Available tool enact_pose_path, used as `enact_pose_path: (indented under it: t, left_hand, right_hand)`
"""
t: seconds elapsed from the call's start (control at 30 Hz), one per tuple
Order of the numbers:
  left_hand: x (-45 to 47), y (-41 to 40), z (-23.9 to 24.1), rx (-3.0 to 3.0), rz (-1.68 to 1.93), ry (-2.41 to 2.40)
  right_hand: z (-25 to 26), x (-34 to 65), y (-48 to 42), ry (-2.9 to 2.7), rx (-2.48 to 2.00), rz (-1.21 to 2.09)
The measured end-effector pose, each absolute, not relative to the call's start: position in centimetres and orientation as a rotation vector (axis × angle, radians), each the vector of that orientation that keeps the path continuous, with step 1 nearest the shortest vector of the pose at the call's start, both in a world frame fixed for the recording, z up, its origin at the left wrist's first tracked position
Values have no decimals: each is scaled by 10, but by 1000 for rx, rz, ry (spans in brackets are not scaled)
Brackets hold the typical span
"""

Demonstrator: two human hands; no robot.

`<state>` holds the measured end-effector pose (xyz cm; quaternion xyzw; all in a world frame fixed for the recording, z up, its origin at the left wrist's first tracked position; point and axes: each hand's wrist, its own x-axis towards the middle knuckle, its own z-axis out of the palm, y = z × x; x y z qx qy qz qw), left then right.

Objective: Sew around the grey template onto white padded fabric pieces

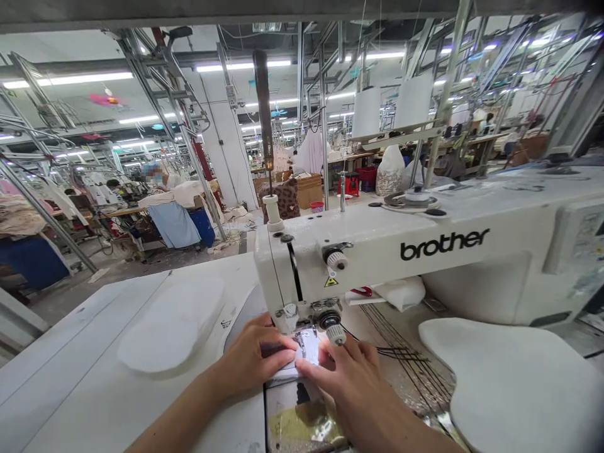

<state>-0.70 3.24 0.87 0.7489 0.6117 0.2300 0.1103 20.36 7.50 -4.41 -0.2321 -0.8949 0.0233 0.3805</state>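
A white industrial sewing machine (330,233) marked "brother" stands in front of me. Its lamp lights a small piece of white fabric (283,374) under the presser foot (301,345). My left hand (250,358) is closed at the left of the foot, thumb and forefinger together on the fabric's edge. From the right, my right hand (352,368) grips the same fabric, its thumb close to the left fingertips and its other fingers bent, partly behind the tension knob (335,333). The needle tip is too small to make out.
White cut fabric pieces lie on the table at left (174,327) and right (514,377). Dark lines cross the machine bed. Thread cones (367,112) stand above the machine. Behind are other workstations, a distant person (160,176) and a cardboard box (309,189).
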Motion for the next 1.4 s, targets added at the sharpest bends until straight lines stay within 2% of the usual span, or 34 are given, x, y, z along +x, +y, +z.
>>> enact_pose_path:
  t: [0.83,1.23,1.4]
  left_hand:
    - [6,19,1,2117,731,1999]
    - [-7,16,8,2208,642,1828]
    - [5,6,1,2204,679,1927]
  right_hand:
    - [-58,203,77,-2343,-633,-104]
    - [-58,205,75,-2372,-572,-184]
    - [-57,204,75,-2337,-560,-188]
